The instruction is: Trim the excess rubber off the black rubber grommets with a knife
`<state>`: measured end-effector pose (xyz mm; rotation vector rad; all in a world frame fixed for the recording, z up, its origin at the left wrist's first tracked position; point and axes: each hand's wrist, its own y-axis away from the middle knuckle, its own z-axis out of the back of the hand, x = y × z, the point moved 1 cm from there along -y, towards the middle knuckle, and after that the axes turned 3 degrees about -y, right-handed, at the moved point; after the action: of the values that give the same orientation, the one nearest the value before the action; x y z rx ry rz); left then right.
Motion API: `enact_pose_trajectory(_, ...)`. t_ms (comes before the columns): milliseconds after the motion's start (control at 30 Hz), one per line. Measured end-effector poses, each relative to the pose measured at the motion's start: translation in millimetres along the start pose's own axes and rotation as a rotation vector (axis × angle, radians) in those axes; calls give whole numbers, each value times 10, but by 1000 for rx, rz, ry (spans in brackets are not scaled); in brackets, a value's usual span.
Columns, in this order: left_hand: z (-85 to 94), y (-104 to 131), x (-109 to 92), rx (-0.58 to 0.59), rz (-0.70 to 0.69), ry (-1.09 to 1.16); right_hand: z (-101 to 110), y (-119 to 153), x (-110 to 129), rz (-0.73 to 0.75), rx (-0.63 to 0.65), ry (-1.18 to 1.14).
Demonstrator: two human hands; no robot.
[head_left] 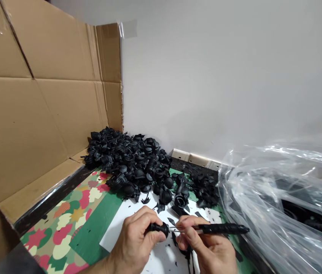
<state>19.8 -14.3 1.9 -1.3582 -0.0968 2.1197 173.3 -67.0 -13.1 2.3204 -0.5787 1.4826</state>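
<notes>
My left hand [138, 236] is closed around a small black ribbed rubber part [161, 228], pinched between thumb and fingers with its end facing right. In my right hand [203, 243] is a slim craft knife [220, 228] with a black handle. Its thin metal tip points left and reaches the end of the rubber part; whether it cuts in, I cannot tell. Below both hands lies a white sheet [118, 230] dotted with black scraps. Dark strips hang or lie beneath my right hand. Beyond my hands is a large heap of similar black rubber parts [138, 160].
Cardboard panels [49, 106] stand along the left side, against a pale wall [223, 76]. Black trimmings [205, 190] are piled right of the heap. A clear plastic bag [252, 198] with dark contents takes up the right. Patterned paper [66, 224] covers the left of the table.
</notes>
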Motion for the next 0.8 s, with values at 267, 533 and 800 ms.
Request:
enact_pose_trajectory(267,0,12,-41,24,36,-6,-70,58,-5,138,98,16)
enact_pose_trajectory(533,-6,2,-44,30,78,14,-87,84,-80,288,152,79)
enact_pose_trajectory(800,-49,38,-64,68,96,127,165,-106,-37,727,26,524)
